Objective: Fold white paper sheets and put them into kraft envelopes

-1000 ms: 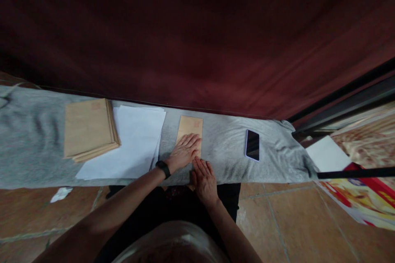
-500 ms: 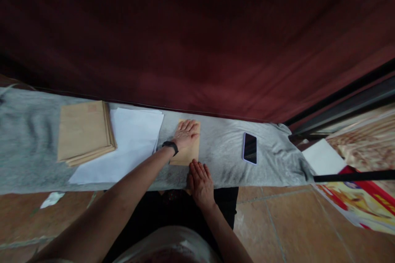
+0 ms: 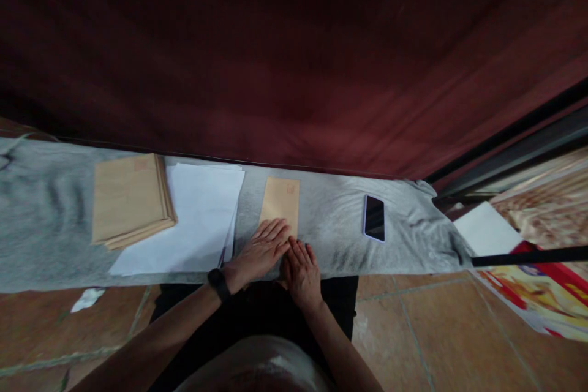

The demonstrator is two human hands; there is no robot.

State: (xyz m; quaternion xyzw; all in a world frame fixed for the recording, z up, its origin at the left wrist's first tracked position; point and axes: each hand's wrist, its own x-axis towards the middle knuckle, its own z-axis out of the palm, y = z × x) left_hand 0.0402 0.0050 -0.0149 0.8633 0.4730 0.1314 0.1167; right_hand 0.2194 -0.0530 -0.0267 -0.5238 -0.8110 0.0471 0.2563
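Note:
A narrow brown paper envelope (image 3: 279,197) with a small red print near its far right corner lies on the grey cloth in front of me. My left hand (image 3: 263,248), with a dark band on the wrist, rests flat over the envelope's near half, fingers stretched out. Close beside it, my right hand (image 3: 303,272) lies palm down at the envelope's near right corner, its fingers extended and its fingertips by the left fingertips. Both hands hide the near end of the envelope.
Left of the envelope lie white paper sheets (image 3: 197,214), partly under a stack of larger brown envelopes (image 3: 128,196). A phone (image 3: 375,218) rests on the grey cloth (image 3: 331,214) to the right. Beyond is a dark red panel (image 3: 275,73); a red and yellow box (image 3: 546,294) stands lower right.
My left hand has slid toward me from the envelope's far end to its near half, uncovering the red print. My right hand has stayed almost in place.

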